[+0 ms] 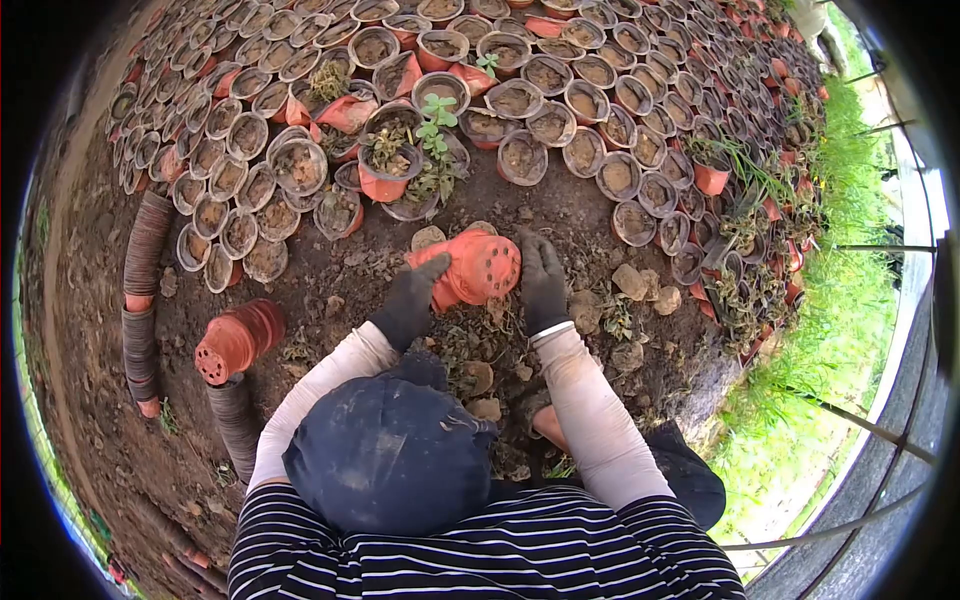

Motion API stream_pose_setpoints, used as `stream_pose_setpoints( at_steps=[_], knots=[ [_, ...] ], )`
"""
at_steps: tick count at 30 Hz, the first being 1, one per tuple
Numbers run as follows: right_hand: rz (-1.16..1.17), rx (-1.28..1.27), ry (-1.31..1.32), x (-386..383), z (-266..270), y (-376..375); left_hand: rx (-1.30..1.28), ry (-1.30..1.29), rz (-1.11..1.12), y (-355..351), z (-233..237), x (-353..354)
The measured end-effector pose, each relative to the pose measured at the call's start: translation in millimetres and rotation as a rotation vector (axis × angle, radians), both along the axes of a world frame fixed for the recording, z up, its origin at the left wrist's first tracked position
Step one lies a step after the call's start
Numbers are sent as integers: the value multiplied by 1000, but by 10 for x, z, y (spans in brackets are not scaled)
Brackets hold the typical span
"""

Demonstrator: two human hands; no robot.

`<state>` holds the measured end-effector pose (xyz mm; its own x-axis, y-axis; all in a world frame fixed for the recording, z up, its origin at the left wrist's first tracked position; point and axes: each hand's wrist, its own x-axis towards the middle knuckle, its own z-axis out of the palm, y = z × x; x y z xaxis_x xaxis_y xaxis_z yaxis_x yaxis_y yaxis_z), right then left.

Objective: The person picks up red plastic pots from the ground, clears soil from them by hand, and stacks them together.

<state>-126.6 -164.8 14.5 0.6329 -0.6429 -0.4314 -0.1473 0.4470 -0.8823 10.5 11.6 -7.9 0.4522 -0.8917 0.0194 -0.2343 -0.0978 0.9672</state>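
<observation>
A short stack of red plastic flower pots (480,268) lies on its side over the soil, its holed base facing right. My left hand (415,298), in a dark glove, is closed around the stack's left side. Also gloved, my right hand (543,285) has its fingers stretched out right beside the holed base. Clods of soil (630,282) lie to the right of that hand. Farther left, another stack of red pots (238,340) rests on its side, its holed end toward me.
Rows of soil-filled pots (520,157) cover the ground ahead, with a green seedling (436,122) among them. Long dark pot stacks (145,260) lie at the left. Dark blue, dirt-marked cloth (390,455) bulges between my arms. Grass (840,310) and a mesh-sided frame (890,480) border the right.
</observation>
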Motion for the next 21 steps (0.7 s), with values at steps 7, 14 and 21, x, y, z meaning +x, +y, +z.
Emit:
stream_pose_setpoints(
  at_steps=[7, 14, 21],
  knots=[
    [260, -825, 37, 149, 310, 92, 22, -423, -104, -4, 150, 13],
    [152, -714, 192, 154, 256, -62, 160, -158, -167, -49, 272, -1],
    [98, -949, 318, -122, 248, -507, 154, -221, -107, 0, 94, 44]
  ],
)
